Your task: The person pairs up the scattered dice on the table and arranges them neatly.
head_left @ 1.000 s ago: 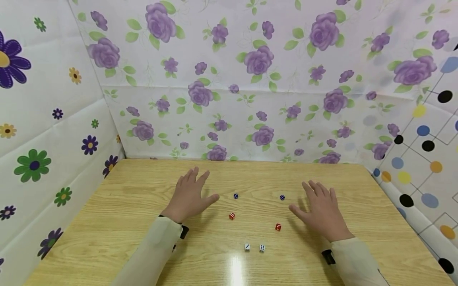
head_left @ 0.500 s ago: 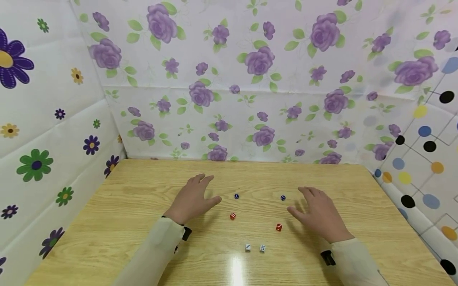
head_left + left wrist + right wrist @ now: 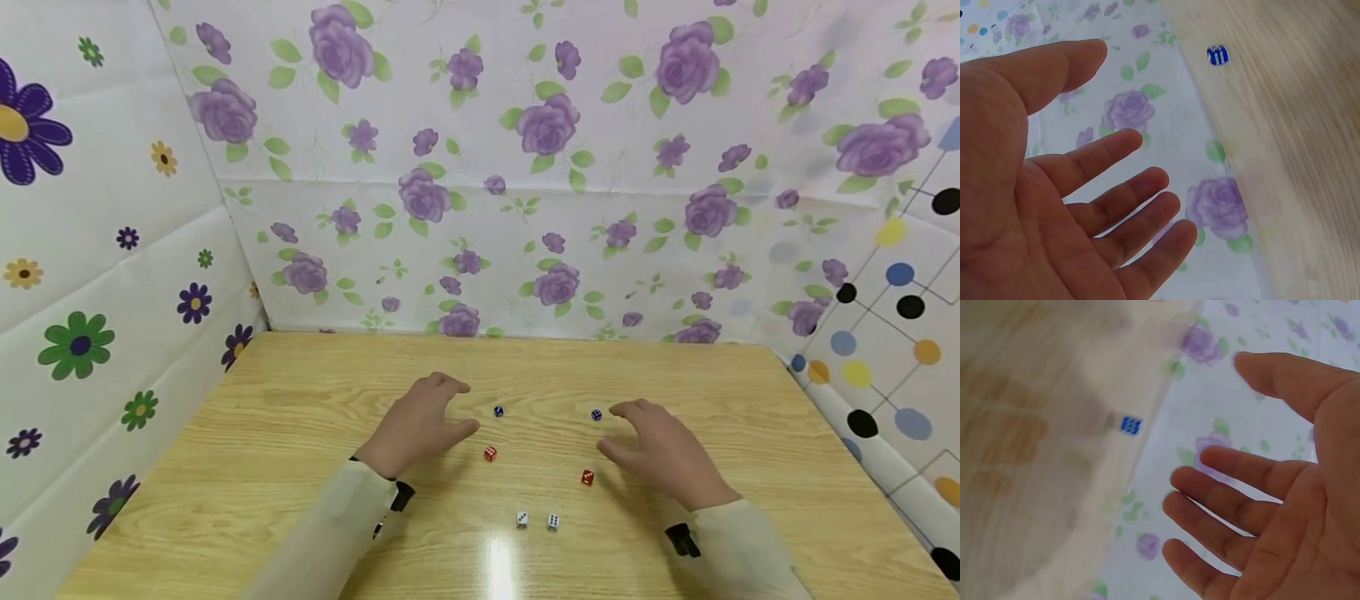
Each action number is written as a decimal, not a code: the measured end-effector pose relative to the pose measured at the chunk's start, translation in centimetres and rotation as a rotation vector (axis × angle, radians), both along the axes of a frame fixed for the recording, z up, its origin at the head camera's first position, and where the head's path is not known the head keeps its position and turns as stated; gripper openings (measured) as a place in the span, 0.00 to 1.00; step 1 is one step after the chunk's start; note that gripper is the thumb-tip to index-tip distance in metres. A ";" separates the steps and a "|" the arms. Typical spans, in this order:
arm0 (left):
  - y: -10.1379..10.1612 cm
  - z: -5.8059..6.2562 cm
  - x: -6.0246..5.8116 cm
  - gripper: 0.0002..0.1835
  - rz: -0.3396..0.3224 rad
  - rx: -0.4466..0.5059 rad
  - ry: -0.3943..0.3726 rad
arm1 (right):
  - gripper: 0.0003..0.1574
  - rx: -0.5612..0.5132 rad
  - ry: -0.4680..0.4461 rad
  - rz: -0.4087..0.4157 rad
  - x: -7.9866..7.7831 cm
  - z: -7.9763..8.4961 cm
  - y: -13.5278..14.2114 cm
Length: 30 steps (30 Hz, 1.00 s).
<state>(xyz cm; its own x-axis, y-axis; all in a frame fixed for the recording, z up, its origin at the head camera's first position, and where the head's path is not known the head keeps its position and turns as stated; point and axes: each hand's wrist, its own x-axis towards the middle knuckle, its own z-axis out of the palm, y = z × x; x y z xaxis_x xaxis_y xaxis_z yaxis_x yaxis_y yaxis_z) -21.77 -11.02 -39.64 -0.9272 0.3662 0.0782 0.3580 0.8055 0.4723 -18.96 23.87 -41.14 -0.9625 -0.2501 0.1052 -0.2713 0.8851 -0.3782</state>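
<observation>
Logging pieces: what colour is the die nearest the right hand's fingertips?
The die is dark blue with white pips, clearest in the head view.

On the worktop point(image 3: 300, 392), four dice point(image 3: 490, 453) lie between the left hand point(image 3: 420, 427) and right hand point(image 3: 666, 454); two more dice point(image 3: 552, 522) lie side by side in front.

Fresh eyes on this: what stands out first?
Likely the white, purple-rose-printed sheet upright behind the light-brown wooden table. Next, small cubes on it: two blue dice farthest back, two red dice midway, two white dice nearest the camera. The person's bare left grip and right grip flank them.
</observation>
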 end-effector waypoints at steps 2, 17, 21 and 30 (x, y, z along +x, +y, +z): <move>0.3 0.0 0.3 0.27 -0.033 -0.002 0.003 | 0.31 -0.018 -0.023 0.022 0.2 0.3 -0.6; 1.5 -0.1 1.4 0.20 -0.177 -0.017 -0.005 | 0.11 -0.032 -0.116 0.134 1.2 1.1 -3.0; 1.8 0.0 1.4 0.17 -0.195 -0.031 -0.011 | 0.10 -0.010 -0.126 0.160 1.1 0.9 -3.0; 2.2 -0.1 1.4 0.12 -0.236 -0.040 -0.037 | 0.06 -0.011 -0.137 0.228 1.1 0.6 -3.1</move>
